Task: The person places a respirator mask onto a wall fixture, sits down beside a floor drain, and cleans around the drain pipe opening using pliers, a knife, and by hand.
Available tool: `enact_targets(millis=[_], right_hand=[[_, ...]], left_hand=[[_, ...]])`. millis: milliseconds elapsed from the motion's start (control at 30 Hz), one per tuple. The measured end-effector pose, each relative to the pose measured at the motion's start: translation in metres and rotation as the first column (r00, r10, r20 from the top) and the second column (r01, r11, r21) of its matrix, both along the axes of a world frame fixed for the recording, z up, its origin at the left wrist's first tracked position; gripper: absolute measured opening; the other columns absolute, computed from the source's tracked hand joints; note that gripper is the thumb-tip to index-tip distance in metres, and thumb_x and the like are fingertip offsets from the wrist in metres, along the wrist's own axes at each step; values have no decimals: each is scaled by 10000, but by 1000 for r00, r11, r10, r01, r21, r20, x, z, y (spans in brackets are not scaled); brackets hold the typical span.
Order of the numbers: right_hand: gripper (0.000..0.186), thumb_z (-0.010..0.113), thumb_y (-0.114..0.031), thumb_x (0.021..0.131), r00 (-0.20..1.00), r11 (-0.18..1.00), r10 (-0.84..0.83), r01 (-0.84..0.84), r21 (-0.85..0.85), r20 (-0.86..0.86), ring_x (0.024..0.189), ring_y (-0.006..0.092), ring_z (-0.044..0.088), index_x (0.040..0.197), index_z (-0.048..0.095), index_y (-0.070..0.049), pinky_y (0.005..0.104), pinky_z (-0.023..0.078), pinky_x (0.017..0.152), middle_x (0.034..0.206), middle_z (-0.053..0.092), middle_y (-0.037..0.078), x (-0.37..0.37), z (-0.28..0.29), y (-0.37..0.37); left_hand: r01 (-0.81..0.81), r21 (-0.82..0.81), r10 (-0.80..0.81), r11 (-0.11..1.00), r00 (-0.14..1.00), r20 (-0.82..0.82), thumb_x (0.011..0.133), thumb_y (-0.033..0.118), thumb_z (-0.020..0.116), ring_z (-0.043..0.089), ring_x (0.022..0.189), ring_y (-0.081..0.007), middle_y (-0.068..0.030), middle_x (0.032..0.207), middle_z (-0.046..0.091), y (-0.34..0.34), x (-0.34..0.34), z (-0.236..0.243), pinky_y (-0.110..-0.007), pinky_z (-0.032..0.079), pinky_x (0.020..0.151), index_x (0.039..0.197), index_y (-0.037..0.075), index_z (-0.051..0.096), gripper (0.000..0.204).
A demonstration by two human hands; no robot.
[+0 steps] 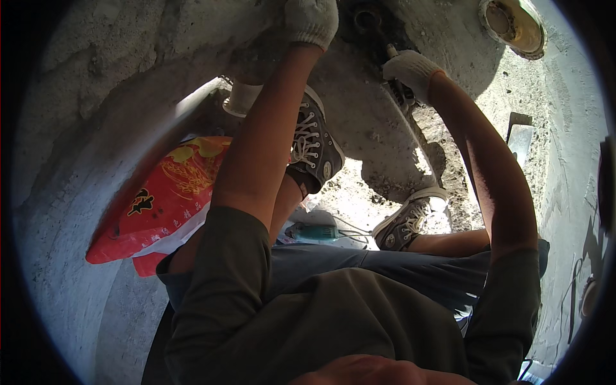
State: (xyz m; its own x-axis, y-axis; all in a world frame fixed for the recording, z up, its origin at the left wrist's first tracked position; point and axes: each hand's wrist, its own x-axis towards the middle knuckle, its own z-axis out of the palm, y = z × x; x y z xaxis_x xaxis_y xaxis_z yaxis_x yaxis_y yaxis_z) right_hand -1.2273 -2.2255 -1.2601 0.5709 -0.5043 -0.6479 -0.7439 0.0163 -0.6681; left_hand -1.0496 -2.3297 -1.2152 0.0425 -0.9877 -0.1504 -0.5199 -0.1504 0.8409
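Both my hands wear off-white knit gloves. At the top edge, my left hand (312,22) is held against rough grey concrete; its fingers are out of sight, so what they do is hidden. Farther right, my right hand (414,69) is closed round a dark tool (404,96), whose kind I cannot make out. A short metallic piece (390,50) sticks out above that glove. Just beyond it lies a dark ring-shaped part (367,20) in shadow. Below my hands, a grey concrete slab (366,122) stretches between my feet.
A red printed bag (170,199) leans by the curved wall at left. Between my legs lies a teal power tool (314,232) with a cord. My dark sneakers (314,144) rest around the slab. Pipe ends (513,27) and a flat metal blade (521,142) are at right.
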Motion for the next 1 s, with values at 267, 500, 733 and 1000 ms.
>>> enact_targets(millis=[267, 500, 733, 1000], right_hand=[[154, 708, -43, 752, 942, 960, 141, -55, -275, 304, 657, 258, 688, 903, 709, -13, 374, 543, 581, 742, 673, 128, 9, -9, -18], [145, 727, -33, 715, 989, 975, 89, -111, 191, 117, 809, 314, 720, 858, 725, -49, 370, 562, 645, 834, 718, 164, 13, -13, -29], [73, 704, -58, 740, 986, 997, 65, -72, 40, 152, 756, 341, 711, 799, 695, -15, 378, 554, 646, 830, 709, 181, 8, -21, -36], [198, 564, -115, 832, 784, 562, -512, 615, 553, -352, 646, 254, 644, 938, 651, 28, 357, 529, 550, 729, 623, 115, 45, 11, -56]], left_hand=[[-84, 635, 169, 768, 983, -74, 938, 229, 596, 426, 427, -79, 36, 591, 510, 78, 9, -46, -281, 332, 399, 843, 60, 665, 206], [-19, 704, 156, 710, 979, -130, 914, 324, 661, 589, 562, -132, -59, 711, 661, 89, 3, -56, -307, 498, 549, 883, 13, 734, 321], [-10, 754, 281, 657, 931, -233, 935, 388, 634, 460, 448, -97, 11, 608, 548, 82, -7, -36, -293, 361, 407, 882, 66, 715, 336], [52, 852, 412, 522, 859, -304, 951, 437, 614, 351, 409, -75, 35, 576, 482, 68, 3, -26, -272, 243, 377, 912, 126, 696, 324]])
